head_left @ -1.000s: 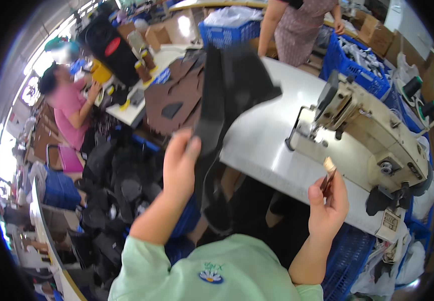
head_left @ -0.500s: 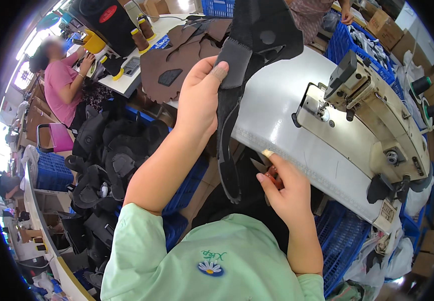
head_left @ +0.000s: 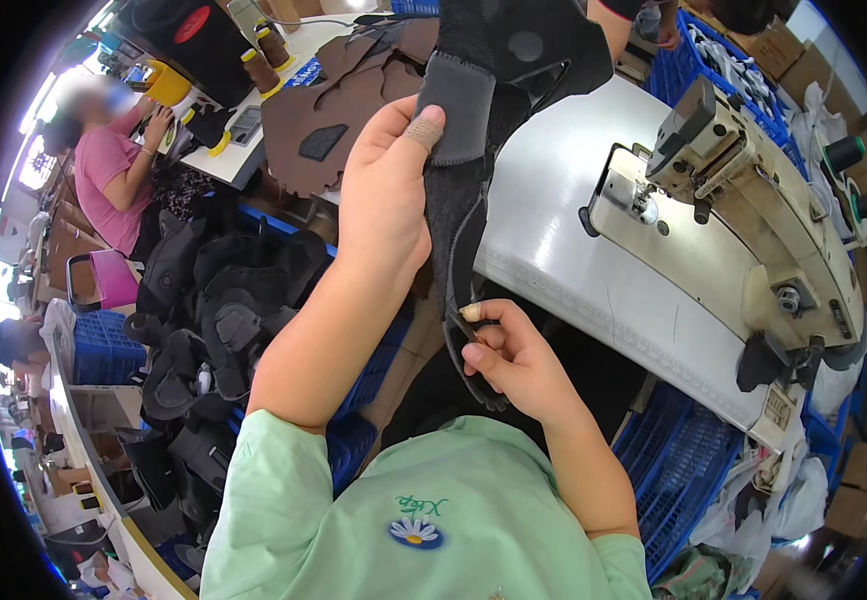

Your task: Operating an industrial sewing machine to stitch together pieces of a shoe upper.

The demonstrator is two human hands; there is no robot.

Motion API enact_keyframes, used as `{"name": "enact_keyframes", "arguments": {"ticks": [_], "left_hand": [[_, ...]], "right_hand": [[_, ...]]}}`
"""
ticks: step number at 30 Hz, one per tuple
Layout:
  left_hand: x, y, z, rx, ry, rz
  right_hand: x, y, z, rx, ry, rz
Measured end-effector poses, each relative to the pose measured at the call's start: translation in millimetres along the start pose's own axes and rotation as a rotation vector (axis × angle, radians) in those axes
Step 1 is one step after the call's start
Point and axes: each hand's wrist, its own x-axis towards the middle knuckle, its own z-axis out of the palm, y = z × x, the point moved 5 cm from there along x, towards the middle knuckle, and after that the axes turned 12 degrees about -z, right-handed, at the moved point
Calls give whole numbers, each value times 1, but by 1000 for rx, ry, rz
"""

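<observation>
My left hand point(head_left: 385, 185) is closed on a sewn black fabric piece point(head_left: 458, 205), thumb pressed on its dark grey patch. The piece hangs upright, with a wide cut-out panel at the top and a narrow strip curving down towards my lap. My right hand point(head_left: 515, 362) is closed around small thread snips point(head_left: 477, 339), mostly hidden by the fingers. Their tip is at the edge of the hanging strip, near its lower end. Whether the blades touch the fabric or a thread is too small to tell.
A sewing machine point(head_left: 743, 210) stands on the white table point(head_left: 543, 190) at the right. Brown cut sheets point(head_left: 303, 125) lie at the far left of it. Black sewn pieces point(head_left: 233, 300) are heaped at my left. A person in pink point(head_left: 108, 170) works beyond; another is partly visible behind the table.
My right hand has moved left and slightly down, bringing the snips to the strip's edge. The left hand and fabric have shifted slightly left.
</observation>
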Motion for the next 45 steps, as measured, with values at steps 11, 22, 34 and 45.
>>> {"name": "enact_keyframes", "arguments": {"ticks": [11,22,34,45], "left_hand": [[-3,-5,10,-77,-6,-37],[17,-13,36,-2,85,88],[-109,100,-51,-131,330,297],[-612,246,-40,730,1320,1156]], "right_hand": [[2,-2,-1,137,-18,-57],[1,2,-45,575,268,-229],[57,-33,-143,256,280,-391],[108,12,-168,69,70,-194]]}}
